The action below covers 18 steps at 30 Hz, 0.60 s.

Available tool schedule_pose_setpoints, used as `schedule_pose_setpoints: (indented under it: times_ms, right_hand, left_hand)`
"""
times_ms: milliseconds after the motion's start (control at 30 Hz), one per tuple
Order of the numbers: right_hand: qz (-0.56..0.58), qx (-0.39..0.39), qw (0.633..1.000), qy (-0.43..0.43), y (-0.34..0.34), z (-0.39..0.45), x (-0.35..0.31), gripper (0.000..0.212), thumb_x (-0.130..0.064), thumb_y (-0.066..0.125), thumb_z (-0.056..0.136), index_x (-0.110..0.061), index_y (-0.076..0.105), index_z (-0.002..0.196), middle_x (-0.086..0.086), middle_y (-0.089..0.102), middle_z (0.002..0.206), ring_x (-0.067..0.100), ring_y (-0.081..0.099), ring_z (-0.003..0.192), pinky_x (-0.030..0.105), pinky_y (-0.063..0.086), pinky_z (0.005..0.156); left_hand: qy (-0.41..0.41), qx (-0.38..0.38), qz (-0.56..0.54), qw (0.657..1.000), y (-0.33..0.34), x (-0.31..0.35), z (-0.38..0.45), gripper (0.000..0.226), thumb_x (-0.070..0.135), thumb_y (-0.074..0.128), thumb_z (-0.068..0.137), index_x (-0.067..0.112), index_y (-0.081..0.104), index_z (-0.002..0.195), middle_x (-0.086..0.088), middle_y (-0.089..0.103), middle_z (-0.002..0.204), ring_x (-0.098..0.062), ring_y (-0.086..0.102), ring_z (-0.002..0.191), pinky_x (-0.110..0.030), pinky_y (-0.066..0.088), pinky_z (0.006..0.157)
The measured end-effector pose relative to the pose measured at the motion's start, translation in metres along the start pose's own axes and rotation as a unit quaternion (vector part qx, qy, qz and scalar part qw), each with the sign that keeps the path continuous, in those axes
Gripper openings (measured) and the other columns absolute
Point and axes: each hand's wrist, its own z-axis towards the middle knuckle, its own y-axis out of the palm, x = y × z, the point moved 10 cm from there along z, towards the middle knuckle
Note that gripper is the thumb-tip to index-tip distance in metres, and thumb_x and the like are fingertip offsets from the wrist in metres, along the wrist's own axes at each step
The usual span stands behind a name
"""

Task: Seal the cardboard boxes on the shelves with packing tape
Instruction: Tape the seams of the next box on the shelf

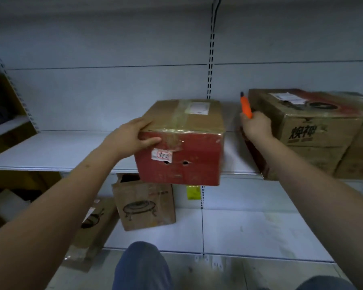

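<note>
White metal shelving [57,149] fills the head view. The left hand [132,137] grips the red-fronted, tape-topped cardboard box [182,141] by its corner at the shelf edge; seemingly light, stiff. The right hand [256,126] clasps an orange cutter [246,106].

The white shelf [61,149] bears two cardboard boxes [314,130] (stacked, right side).
</note>
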Motion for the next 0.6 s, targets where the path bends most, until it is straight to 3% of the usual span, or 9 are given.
schedule_pose_setpoints:
  times_ms: [133, 267, 333, 433, 467, 533, 567, 600]
  right_hand:
    - [-0.14, -0.053, 0.989, 0.003, 0.041, -0.02, 0.062, 0.038, -0.028, 0.056, 0.097, 0.007, 0.061, 0.11, 0.029, 0.065, 0.108, 0.042, 0.064, 0.098, 0.036, 0.046, 0.075]
    - [-0.323, -0.073, 0.942, -0.06, 0.078, -0.033, 0.093, 0.037, -0.015, 0.048, 0.096, 0.0, 0.052, 0.13, 0.023, 0.056, 0.12, 0.038, 0.054, 0.107, 0.036, 0.045, 0.087]
    - [-0.408, -0.067, 0.908, -0.062, 0.083, -0.037, 0.102, 0.036, -0.014, 0.046, 0.096, -0.007, 0.051, 0.131, 0.015, 0.053, 0.124, 0.033, 0.048, 0.113, 0.036, 0.041, 0.092]
    - [-0.43, -0.033, 0.899, -0.074, 0.087, -0.039, 0.101, 0.044, -0.019, 0.047, 0.096, -0.005, 0.045, 0.138, 0.016, 0.052, 0.131, 0.034, 0.047, 0.116, 0.04, 0.037, 0.096]
    - [-0.407, 0.001, 0.906, -0.112, 0.087, -0.042, 0.093, 0.048, -0.019, 0.051, 0.094, -0.002, 0.045, 0.138, 0.018, 0.051, 0.132, 0.037, 0.048, 0.116, 0.042, 0.037, 0.096]
    - [-0.315, 0.034, 0.923, -0.218, 0.089, -0.063, 0.067, 0.058, -0.019, 0.059, 0.087, 0.001, 0.045, 0.14, 0.02, 0.049, 0.139, 0.039, 0.048, 0.122, 0.045, 0.036, 0.102]
    - [-0.248, 0.002, 0.935, -0.253, 0.095, -0.077, 0.057, 0.064, -0.024, 0.059, 0.088, -0.001, 0.039, 0.145, 0.016, 0.043, 0.147, 0.035, 0.044, 0.132, 0.043, 0.033, 0.107]
    - [-0.151, -0.063, 0.952, -0.26, 0.104, -0.091, 0.05, 0.072, -0.032, 0.059, 0.093, -0.006, 0.027, 0.153, 0.009, 0.034, 0.155, 0.026, 0.035, 0.141, 0.035, 0.03, 0.113]
  left_hand:
    - [-0.05, 0.016, -0.001, 0.999, 0.011, -0.03, 0.026, 0.077, 0.066, 0.057, 0.087, 0.031, 0.036, 0.152, -0.007, 0.038, 0.154, -0.032, 0.048, 0.133, -0.051, 0.045, 0.106]
    - [-0.105, 0.03, -0.081, 0.991, 0.017, -0.051, 0.029, 0.081, 0.052, 0.066, 0.088, 0.032, 0.027, 0.156, -0.017, 0.011, 0.163, -0.039, 0.039, 0.14, -0.048, 0.033, 0.115]
    - [-0.138, 0.067, -0.134, 0.979, 0.02, -0.053, 0.015, 0.09, 0.051, 0.066, 0.089, 0.032, 0.013, 0.159, -0.018, 0.003, 0.164, -0.039, 0.038, 0.141, -0.05, 0.034, 0.114]
    - [-0.197, 0.166, -0.239, 0.936, 0.04, -0.047, -0.027, 0.099, 0.047, 0.067, 0.091, 0.024, -0.001, 0.16, -0.015, 0.01, 0.162, -0.031, 0.043, 0.136, -0.049, 0.038, 0.109]
    - [-0.242, 0.199, -0.26, 0.913, 0.055, -0.051, -0.048, 0.095, 0.043, 0.067, 0.092, 0.019, 0.005, 0.16, -0.014, 0.017, 0.16, -0.026, 0.047, 0.13, -0.048, 0.04, 0.107]
    - [-0.315, 0.208, -0.269, 0.886, 0.108, -0.057, -0.084, 0.059, 0.035, 0.067, 0.09, 0.018, 0.045, 0.141, -0.016, 0.047, 0.138, -0.024, 0.054, 0.116, -0.049, 0.047, 0.101]
    - [-0.327, 0.164, -0.295, 0.883, 0.144, -0.055, -0.09, 0.029, 0.029, 0.067, 0.087, 0.018, 0.06, 0.114, -0.014, 0.06, 0.114, -0.026, 0.059, 0.105, -0.049, 0.051, 0.096]
    - [-0.336, 0.09, -0.341, 0.873, 0.184, -0.047, -0.091, 0.01, 0.019, 0.068, 0.087, 0.015, 0.063, 0.094, -0.013, 0.064, 0.095, -0.026, 0.06, 0.092, -0.048, 0.054, 0.09]
